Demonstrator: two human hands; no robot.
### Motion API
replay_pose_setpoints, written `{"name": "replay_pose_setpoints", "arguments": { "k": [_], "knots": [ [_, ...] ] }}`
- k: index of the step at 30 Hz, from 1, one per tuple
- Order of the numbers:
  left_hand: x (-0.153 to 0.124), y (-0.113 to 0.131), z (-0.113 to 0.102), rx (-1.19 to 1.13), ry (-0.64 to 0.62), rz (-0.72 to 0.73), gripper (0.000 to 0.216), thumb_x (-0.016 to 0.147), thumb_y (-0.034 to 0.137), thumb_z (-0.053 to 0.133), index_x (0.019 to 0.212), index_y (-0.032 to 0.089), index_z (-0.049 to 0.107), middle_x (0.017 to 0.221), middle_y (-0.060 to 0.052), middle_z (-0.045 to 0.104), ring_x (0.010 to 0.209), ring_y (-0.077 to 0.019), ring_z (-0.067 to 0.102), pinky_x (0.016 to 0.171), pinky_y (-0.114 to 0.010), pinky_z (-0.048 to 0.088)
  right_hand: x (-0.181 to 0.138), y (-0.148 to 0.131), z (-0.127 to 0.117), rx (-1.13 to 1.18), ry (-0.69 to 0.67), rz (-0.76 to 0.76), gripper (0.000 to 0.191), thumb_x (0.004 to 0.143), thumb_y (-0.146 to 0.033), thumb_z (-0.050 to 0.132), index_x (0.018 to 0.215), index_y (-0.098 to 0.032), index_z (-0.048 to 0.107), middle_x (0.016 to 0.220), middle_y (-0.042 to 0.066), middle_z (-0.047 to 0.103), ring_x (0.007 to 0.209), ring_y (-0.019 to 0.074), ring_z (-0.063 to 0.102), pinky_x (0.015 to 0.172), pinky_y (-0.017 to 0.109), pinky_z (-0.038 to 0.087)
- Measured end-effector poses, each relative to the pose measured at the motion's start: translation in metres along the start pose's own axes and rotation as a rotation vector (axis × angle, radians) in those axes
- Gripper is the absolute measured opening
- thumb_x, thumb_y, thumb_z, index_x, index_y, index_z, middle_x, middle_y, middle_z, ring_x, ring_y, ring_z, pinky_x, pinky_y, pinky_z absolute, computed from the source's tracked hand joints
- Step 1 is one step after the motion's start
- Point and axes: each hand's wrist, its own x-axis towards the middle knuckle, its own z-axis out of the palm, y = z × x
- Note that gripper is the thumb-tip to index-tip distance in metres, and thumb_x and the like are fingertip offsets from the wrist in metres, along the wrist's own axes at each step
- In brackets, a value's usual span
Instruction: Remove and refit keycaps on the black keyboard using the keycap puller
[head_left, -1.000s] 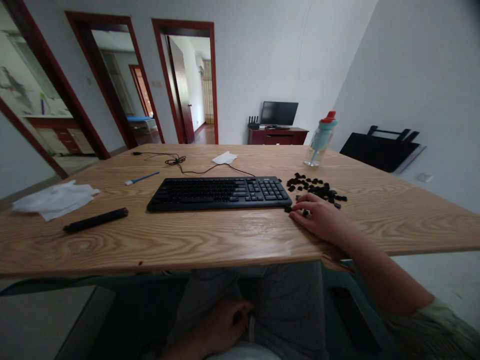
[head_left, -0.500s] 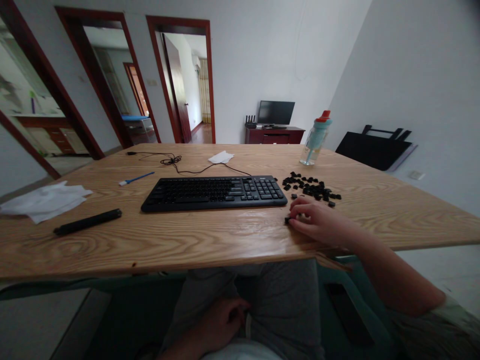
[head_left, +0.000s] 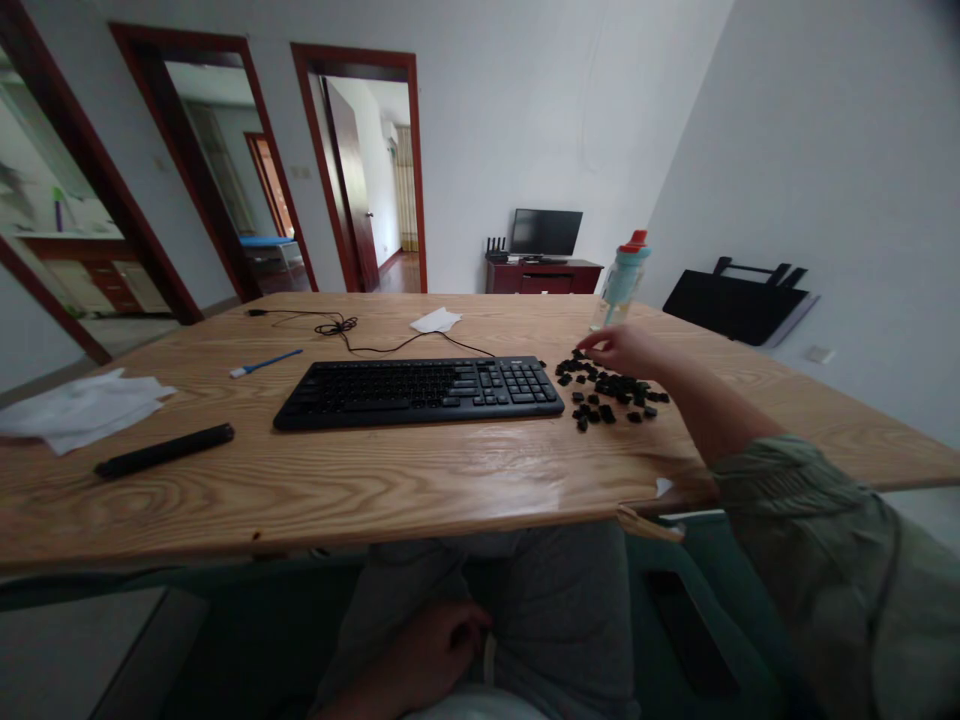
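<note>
A black keyboard (head_left: 420,392) lies across the middle of the wooden table (head_left: 420,480). To its right sits a scatter of several loose black keycaps (head_left: 609,392). My right hand (head_left: 621,350) reaches over the far side of that pile, fingers curled together at the fingertips above the farthest caps; whether a cap sits between them is hidden. My left hand (head_left: 435,650) rests under the table on my lap, fingers loosely curled against the grey trousers.
A teal bottle with a red cap (head_left: 621,282) stands behind the keycaps. On the left lie a black bar (head_left: 165,450), crumpled white paper (head_left: 75,410) and a blue-handled tool (head_left: 266,362). The keyboard cable (head_left: 337,325) and a white tissue (head_left: 435,320) lie at the back.
My right hand lifted from the table's front edge beside the keyboard corner and moved away to the far side of the keycap pile. A few caps now lie where it was.
</note>
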Motion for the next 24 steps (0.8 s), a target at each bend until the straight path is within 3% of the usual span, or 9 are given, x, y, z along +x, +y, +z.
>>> {"name": "replay_pose_setpoints", "arguments": {
  "k": [6,12,19,24],
  "knots": [
    [-0.002,-0.001,0.0,-0.003,-0.003,-0.026,0.039,0.089,0.022,0.048,0.118,0.028,0.074,0.116,0.001,0.075,0.108,-0.0184,0.068,0.096,-0.028,0.049,0.046,-0.027,0.038,-0.056,-0.207,-0.083,0.033,0.086,-0.025,0.065,0.116,-0.022,0.078,0.094,0.006,0.079,0.075,0.0195,0.069,0.069,0.028,0.05],
    [-0.005,-0.006,0.0,-0.003,0.028,-0.05,0.038,0.09,0.025,0.05,0.12,0.029,0.073,0.119,0.001,0.074,0.113,-0.0194,0.066,0.101,-0.029,0.047,0.051,-0.023,0.044,0.063,-0.156,-0.057,0.025,0.086,-0.033,0.069,0.102,-0.017,0.079,0.093,0.008,0.077,0.075,0.0177,0.067,0.069,0.026,0.049],
    [-0.004,-0.004,-0.001,0.0,0.015,-0.026,0.04,0.09,0.023,0.048,0.121,0.026,0.073,0.118,-0.001,0.075,0.11,-0.0189,0.067,0.1,-0.028,0.047,0.031,-0.015,0.034,0.861,-0.245,0.063,0.036,0.076,-0.048,0.079,0.092,-0.018,0.065,0.094,0.007,0.073,0.054,0.0065,0.046,0.047,0.019,0.037],
    [-0.005,-0.003,0.0,0.022,0.03,-0.047,0.039,0.09,0.025,0.049,0.12,0.026,0.073,0.119,-0.002,0.074,0.112,-0.0196,0.066,0.102,-0.029,0.046,0.024,-0.021,0.029,1.134,-0.28,0.08,0.03,0.079,-0.039,0.079,0.09,-0.019,0.06,0.087,0.004,0.069,0.05,0.0042,0.035,0.041,0.015,0.027]
  ]
}}
